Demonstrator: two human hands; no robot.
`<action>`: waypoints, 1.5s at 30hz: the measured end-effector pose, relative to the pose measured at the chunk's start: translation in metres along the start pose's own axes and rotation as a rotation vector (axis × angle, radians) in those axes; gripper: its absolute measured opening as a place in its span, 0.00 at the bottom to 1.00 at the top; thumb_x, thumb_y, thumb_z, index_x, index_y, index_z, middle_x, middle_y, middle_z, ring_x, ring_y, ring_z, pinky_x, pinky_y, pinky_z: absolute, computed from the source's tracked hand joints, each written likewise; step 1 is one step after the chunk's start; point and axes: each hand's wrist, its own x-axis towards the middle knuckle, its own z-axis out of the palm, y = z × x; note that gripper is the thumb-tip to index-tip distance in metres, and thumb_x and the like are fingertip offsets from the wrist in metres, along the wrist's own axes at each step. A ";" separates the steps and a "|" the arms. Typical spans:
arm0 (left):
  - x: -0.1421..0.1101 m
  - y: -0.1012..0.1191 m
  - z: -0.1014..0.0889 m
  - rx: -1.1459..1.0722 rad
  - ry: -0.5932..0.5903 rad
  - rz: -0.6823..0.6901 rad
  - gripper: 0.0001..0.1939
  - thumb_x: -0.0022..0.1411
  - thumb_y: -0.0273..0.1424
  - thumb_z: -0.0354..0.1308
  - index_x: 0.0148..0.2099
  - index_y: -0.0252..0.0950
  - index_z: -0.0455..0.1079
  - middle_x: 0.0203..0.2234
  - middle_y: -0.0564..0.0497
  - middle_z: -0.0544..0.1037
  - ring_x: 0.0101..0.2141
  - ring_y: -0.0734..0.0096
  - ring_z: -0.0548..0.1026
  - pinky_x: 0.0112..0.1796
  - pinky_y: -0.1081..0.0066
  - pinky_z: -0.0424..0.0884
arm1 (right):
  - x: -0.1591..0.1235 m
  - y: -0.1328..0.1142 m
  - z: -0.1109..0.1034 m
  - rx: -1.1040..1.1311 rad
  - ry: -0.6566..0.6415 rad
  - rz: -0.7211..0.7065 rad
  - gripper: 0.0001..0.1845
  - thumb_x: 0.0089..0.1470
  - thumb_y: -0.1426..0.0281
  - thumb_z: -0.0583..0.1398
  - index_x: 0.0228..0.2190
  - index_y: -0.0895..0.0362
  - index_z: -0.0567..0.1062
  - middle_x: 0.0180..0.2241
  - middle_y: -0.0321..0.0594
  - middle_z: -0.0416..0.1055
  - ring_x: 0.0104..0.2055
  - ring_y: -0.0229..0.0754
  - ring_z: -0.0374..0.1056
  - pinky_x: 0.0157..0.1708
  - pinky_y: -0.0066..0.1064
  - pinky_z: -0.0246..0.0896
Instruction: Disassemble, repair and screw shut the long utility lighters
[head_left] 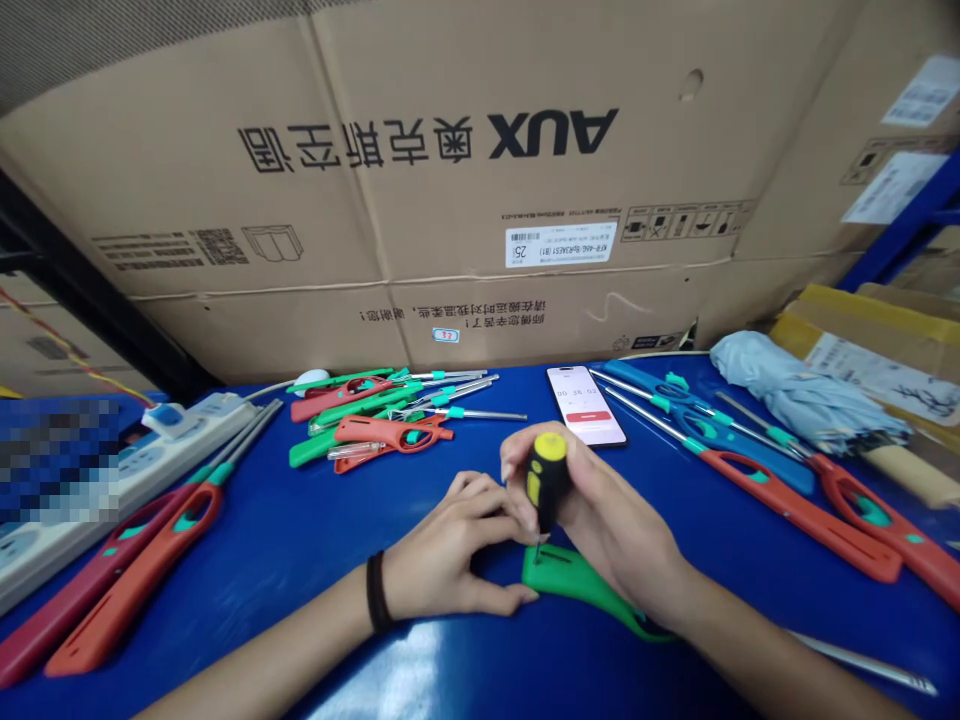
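My right hand [626,520] is closed around a short black-and-yellow screwdriver [550,475], held upright. Its tip meets the near-left end of a green long-necked lighter [574,580] lying on the blue table. The fingers and thumb of my left hand [439,555] bracket that same end and steady it. Part of the lighter's body is hidden under my right hand, while a metal tube [870,660] that looks like its neck shows to the right of my wrist.
A pile of green and red lighter parts [390,420] lies behind my hands. A phone with a timer [585,405] lies beside it. Red lighters [142,580] and a power strip [127,480] are left; more lighters [802,510] and a folded umbrella [810,390] are right. Cardboard [450,220] stands behind.
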 end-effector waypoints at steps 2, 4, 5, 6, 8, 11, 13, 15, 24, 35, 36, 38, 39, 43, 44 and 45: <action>0.000 0.001 -0.001 -0.008 -0.001 -0.021 0.17 0.52 0.40 0.65 0.43 0.38 0.73 0.42 0.48 0.73 0.44 0.59 0.67 0.49 0.61 0.61 | -0.003 -0.002 0.001 0.002 -0.024 0.007 0.09 0.59 0.60 0.58 0.39 0.50 0.67 0.38 0.36 0.62 0.33 0.36 0.61 0.34 0.30 0.59; 0.000 0.001 -0.001 -0.026 -0.019 -0.040 0.16 0.52 0.39 0.65 0.42 0.37 0.73 0.41 0.49 0.73 0.43 0.60 0.68 0.48 0.61 0.62 | -0.005 -0.004 0.002 0.020 -0.031 -0.003 0.13 0.53 0.66 0.64 0.38 0.48 0.65 0.38 0.32 0.62 0.31 0.34 0.60 0.35 0.29 0.58; 0.001 0.001 -0.002 -0.031 -0.023 -0.041 0.16 0.53 0.39 0.65 0.42 0.38 0.73 0.40 0.49 0.73 0.42 0.60 0.68 0.48 0.61 0.62 | -0.006 -0.005 0.002 0.029 -0.034 -0.005 0.14 0.53 0.65 0.64 0.39 0.48 0.65 0.37 0.32 0.61 0.30 0.33 0.59 0.36 0.29 0.58; 0.001 0.001 -0.002 -0.035 -0.021 -0.037 0.15 0.53 0.39 0.65 0.42 0.39 0.73 0.40 0.49 0.73 0.43 0.60 0.68 0.48 0.61 0.62 | -0.006 -0.005 0.002 0.029 -0.042 -0.002 0.12 0.55 0.61 0.62 0.39 0.49 0.66 0.36 0.32 0.61 0.29 0.33 0.58 0.36 0.29 0.57; 0.001 0.001 -0.002 -0.043 -0.009 -0.030 0.14 0.53 0.39 0.65 0.41 0.40 0.74 0.41 0.49 0.73 0.44 0.59 0.67 0.48 0.61 0.62 | -0.006 -0.006 0.003 0.008 -0.067 0.011 0.14 0.60 0.55 0.54 0.40 0.51 0.69 0.34 0.35 0.61 0.29 0.35 0.57 0.36 0.31 0.57; 0.001 0.001 -0.003 -0.060 -0.016 -0.049 0.12 0.52 0.39 0.65 0.38 0.38 0.74 0.42 0.48 0.73 0.46 0.57 0.66 0.49 0.59 0.62 | -0.006 -0.008 0.003 0.002 -0.110 0.026 0.11 0.61 0.59 0.54 0.39 0.51 0.69 0.36 0.36 0.63 0.32 0.36 0.60 0.36 0.32 0.57; 0.001 0.001 -0.003 -0.057 -0.036 -0.056 0.13 0.52 0.38 0.65 0.39 0.38 0.74 0.41 0.48 0.73 0.45 0.57 0.66 0.49 0.59 0.62 | -0.005 -0.009 0.003 0.027 -0.094 0.018 0.10 0.55 0.64 0.62 0.38 0.49 0.66 0.38 0.34 0.62 0.30 0.34 0.60 0.34 0.30 0.57; 0.001 0.001 -0.003 -0.051 -0.033 -0.042 0.15 0.52 0.39 0.65 0.42 0.40 0.74 0.40 0.49 0.73 0.43 0.60 0.67 0.48 0.60 0.63 | -0.005 -0.007 0.002 0.053 -0.070 0.009 0.12 0.54 0.63 0.63 0.38 0.48 0.65 0.36 0.32 0.61 0.26 0.33 0.56 0.30 0.28 0.56; 0.001 0.001 -0.002 -0.070 -0.026 -0.065 0.13 0.53 0.39 0.65 0.39 0.38 0.73 0.40 0.49 0.73 0.46 0.58 0.67 0.49 0.60 0.62 | -0.001 -0.004 0.000 0.078 -0.097 -0.001 0.12 0.53 0.63 0.63 0.37 0.50 0.66 0.39 0.34 0.63 0.31 0.34 0.62 0.36 0.31 0.59; 0.001 0.002 -0.003 -0.044 -0.040 -0.073 0.14 0.54 0.41 0.64 0.41 0.40 0.73 0.40 0.49 0.74 0.44 0.58 0.67 0.49 0.60 0.63 | -0.003 -0.006 0.000 0.019 -0.078 -0.017 0.13 0.53 0.62 0.63 0.37 0.49 0.64 0.40 0.35 0.64 0.32 0.36 0.64 0.35 0.31 0.62; 0.001 0.002 -0.003 -0.041 -0.041 -0.062 0.14 0.54 0.40 0.64 0.42 0.40 0.73 0.39 0.50 0.74 0.44 0.59 0.67 0.48 0.61 0.63 | -0.003 -0.006 0.000 0.020 -0.055 -0.022 0.14 0.53 0.61 0.63 0.37 0.49 0.64 0.38 0.34 0.64 0.29 0.35 0.62 0.33 0.30 0.62; 0.001 0.001 -0.003 -0.034 -0.032 -0.046 0.15 0.54 0.39 0.64 0.44 0.41 0.73 0.40 0.50 0.73 0.43 0.60 0.67 0.47 0.61 0.63 | -0.003 -0.005 -0.001 -0.004 -0.031 -0.027 0.12 0.58 0.55 0.57 0.38 0.50 0.67 0.35 0.35 0.63 0.29 0.36 0.61 0.34 0.32 0.62; 0.001 0.001 -0.002 -0.032 -0.025 -0.044 0.15 0.54 0.39 0.64 0.44 0.40 0.73 0.42 0.49 0.73 0.43 0.60 0.67 0.47 0.61 0.63 | -0.003 -0.005 -0.001 -0.020 -0.034 -0.030 0.15 0.60 0.54 0.52 0.38 0.51 0.69 0.35 0.36 0.63 0.31 0.37 0.62 0.37 0.34 0.62; 0.001 0.001 -0.002 -0.049 -0.029 -0.067 0.15 0.54 0.41 0.64 0.41 0.38 0.73 0.41 0.48 0.73 0.44 0.59 0.67 0.48 0.60 0.62 | -0.002 -0.007 -0.002 -0.014 -0.092 -0.031 0.07 0.59 0.61 0.57 0.38 0.51 0.69 0.43 0.37 0.65 0.37 0.37 0.65 0.43 0.35 0.61; 0.001 0.000 -0.002 -0.053 -0.033 -0.073 0.16 0.54 0.41 0.64 0.41 0.38 0.73 0.40 0.48 0.73 0.43 0.59 0.67 0.48 0.60 0.62 | -0.002 -0.008 -0.002 0.002 -0.089 -0.036 0.08 0.56 0.64 0.61 0.38 0.50 0.67 0.43 0.36 0.64 0.34 0.35 0.65 0.41 0.34 0.61; 0.001 0.000 -0.002 -0.055 -0.037 -0.072 0.16 0.54 0.41 0.64 0.42 0.39 0.73 0.39 0.49 0.73 0.43 0.59 0.67 0.49 0.60 0.62 | -0.002 -0.008 -0.002 0.018 -0.071 -0.045 0.11 0.54 0.66 0.63 0.37 0.49 0.66 0.42 0.34 0.64 0.32 0.34 0.63 0.39 0.32 0.62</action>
